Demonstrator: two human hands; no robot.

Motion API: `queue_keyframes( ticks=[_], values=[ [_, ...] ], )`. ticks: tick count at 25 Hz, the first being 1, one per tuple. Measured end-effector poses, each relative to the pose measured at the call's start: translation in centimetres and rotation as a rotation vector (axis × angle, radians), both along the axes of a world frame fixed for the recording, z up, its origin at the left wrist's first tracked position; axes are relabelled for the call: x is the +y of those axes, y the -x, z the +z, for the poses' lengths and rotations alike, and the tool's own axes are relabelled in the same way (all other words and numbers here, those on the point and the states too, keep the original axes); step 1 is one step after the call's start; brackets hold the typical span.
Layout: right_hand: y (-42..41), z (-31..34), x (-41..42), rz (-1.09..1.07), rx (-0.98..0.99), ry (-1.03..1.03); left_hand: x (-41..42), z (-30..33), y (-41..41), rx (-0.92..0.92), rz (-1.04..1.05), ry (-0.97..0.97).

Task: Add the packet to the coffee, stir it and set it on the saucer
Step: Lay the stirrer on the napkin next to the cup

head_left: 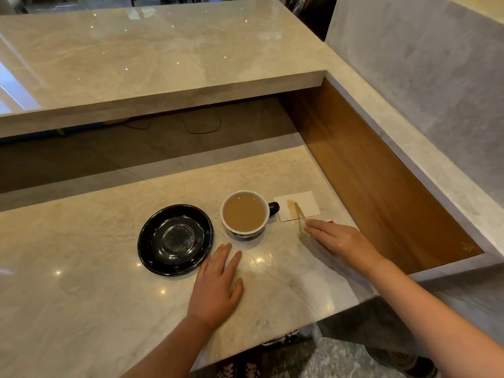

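Note:
A cup of milky coffee (244,216), white inside and dark outside with its handle to the right, stands on the marble counter. An empty black saucer (175,239) lies just left of it. Right of the cup, a wet wooden stir stick (297,210) rests on a white napkin (297,205). My right hand (341,241) lies flat, its fingertips at the near end of the stick; whether they touch it I cannot tell. A small red-and-white scrap of packet (331,221) peeks out behind that hand. My left hand (216,287) rests flat on the counter, in front of the cup.
A raised marble bar top (152,58) spans the back. A wood-lined side panel (381,181) and a marble ledge close off the right. The counter's near edge runs under my forearms, with patterned floor below.

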State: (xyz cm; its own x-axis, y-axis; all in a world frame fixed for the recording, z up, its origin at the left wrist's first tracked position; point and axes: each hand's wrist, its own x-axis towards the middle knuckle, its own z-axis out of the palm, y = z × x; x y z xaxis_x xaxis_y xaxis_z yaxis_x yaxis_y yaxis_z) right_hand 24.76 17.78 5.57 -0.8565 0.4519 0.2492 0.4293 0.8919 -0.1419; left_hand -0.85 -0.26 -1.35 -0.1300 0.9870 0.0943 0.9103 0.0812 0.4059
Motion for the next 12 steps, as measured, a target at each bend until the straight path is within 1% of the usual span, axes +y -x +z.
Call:
queue_keyframes(
  ticks=[2,7,12],
  values=[
    [-0.2,-0.1,-0.4,0.023,-0.052,-0.012,0.0,0.1,0.0,-0.001,0.003,0.003],
    [-0.7,-0.2,-1.2,0.079,-0.079,-0.05,0.0,0.2,-0.1,-0.003,0.004,0.01],
    [-1.7,-2.3,-1.1,0.059,-0.169,-0.041,-0.1,0.3,-0.1,-0.007,0.009,0.014]
  ],
)
